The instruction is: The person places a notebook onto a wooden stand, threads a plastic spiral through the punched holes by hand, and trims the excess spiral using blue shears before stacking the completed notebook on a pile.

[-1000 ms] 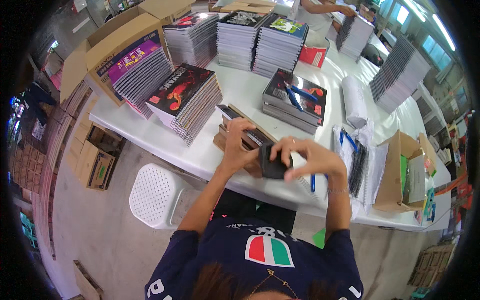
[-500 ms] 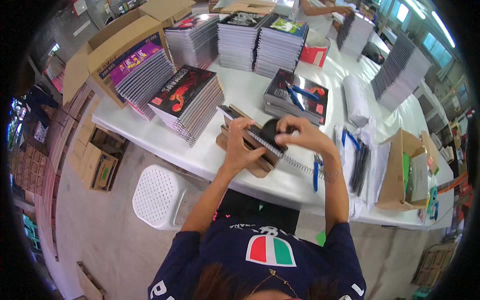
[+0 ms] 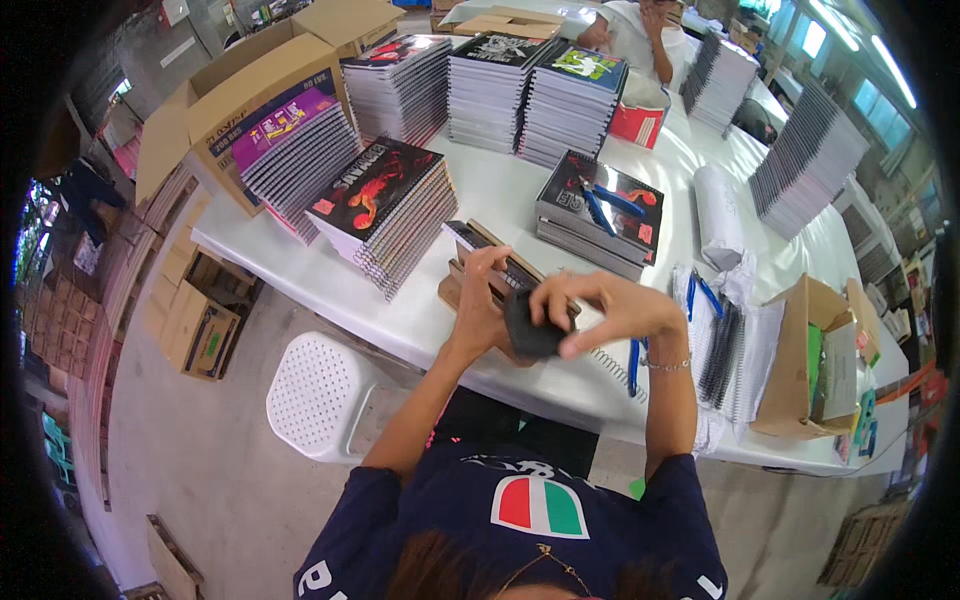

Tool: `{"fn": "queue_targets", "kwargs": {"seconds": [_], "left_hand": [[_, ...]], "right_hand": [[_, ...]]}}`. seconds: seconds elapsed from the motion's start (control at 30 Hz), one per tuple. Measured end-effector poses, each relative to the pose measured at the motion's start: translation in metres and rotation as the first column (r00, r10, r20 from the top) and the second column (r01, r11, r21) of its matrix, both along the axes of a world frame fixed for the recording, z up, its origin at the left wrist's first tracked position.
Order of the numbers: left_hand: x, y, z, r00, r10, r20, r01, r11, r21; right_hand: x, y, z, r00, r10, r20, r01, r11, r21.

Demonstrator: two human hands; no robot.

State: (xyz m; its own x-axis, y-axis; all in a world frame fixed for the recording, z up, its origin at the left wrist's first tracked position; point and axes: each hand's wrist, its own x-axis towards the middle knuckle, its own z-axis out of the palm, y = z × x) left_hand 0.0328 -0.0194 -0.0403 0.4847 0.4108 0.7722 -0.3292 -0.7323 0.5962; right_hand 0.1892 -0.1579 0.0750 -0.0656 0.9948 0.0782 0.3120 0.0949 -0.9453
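At the table's near edge a notebook rests in a wooden holder. My left hand is closed over the holder and the notebook's edge. My right hand grips a dark, block-like piece over the near end of the notebook; its exact kind is unclear. That piece hides part of the binding edge and some left fingertips. A loose wire coil trails from the binding edge toward my right wrist. Blue-handled pliers lie beside the coil, partly behind my right forearm.
Stacked spiral notebooks stand left, with more stacks behind. Cutters lie on a lower pile. To the right are wire coils, a white roll and a carton. A white stool stands below. Another person sits opposite.
My right hand has brought the dark piece from the notebook's far side toward me, across its near end. My left hand stays at the holder. The person opposite has raised a hand.
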Motion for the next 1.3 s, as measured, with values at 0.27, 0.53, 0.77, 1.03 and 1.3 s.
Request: {"fn": "queue_targets", "kwargs": {"seconds": [0.27,0.53,0.77,1.03,1.3], "left_hand": [[0.002,0.000,0.002,0.999,0.032,-0.019,-0.033,0.999,-0.039],[-0.004,0.000,0.007,0.998,-0.011,-0.059,0.007,0.998,-0.067],[-0.007,0.015,0.026,0.988,0.004,-0.154,0.005,0.998,0.056],[0.002,0.067,0.012,0.983,-0.084,-0.162,0.040,0.966,-0.256],[0.015,0.074,-0.002,0.944,-0.330,0.027,0.293,0.795,-0.531]], "right_hand": [[0.006,0.002,-0.014,0.993,0.059,-0.107,-0.057,0.998,0.024],[0.001,0.025,-0.001,0.998,-0.065,-0.006,0.065,0.998,0.007],[0.019,0.025,-0.019,0.962,-0.268,0.053,0.272,0.960,-0.063],[0.030,0.026,-0.021,0.939,-0.034,-0.343,0.040,0.999,0.011],[0.024,0.050,-0.009,0.971,-0.239,-0.030,0.237,0.970,-0.052]]}}
